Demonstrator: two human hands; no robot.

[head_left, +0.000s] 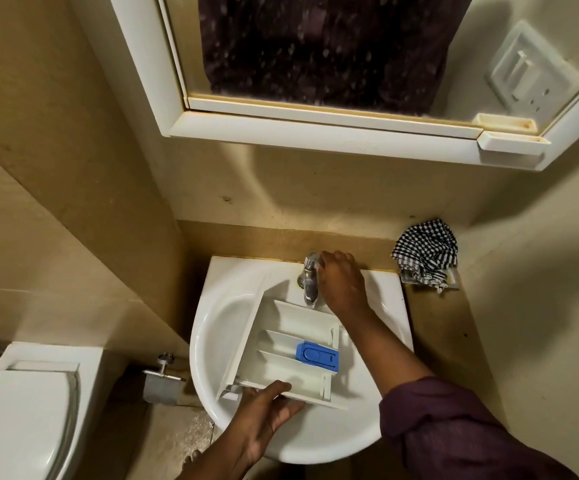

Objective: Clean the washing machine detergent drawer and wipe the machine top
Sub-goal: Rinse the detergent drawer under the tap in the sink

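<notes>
A white ceramic wash basin (pixel 212 341) fills the frame's lower centre. Across its bowl lies a white plastic detergent drawer (pixel 281 344) with a blue insert (pixel 317 355).

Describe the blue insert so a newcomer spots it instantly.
Find the white ceramic washbasin below the mirror. Across it lies a white plastic detergent drawer with ribbed compartments. The small blue rectangular plastic insert sits in its middle compartment, the only coloured part there.

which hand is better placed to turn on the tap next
Right. The right hand already rests on the tap at the back of the sink, while the left hand holds the near edge of the detergent drawer under the spout.
</notes>
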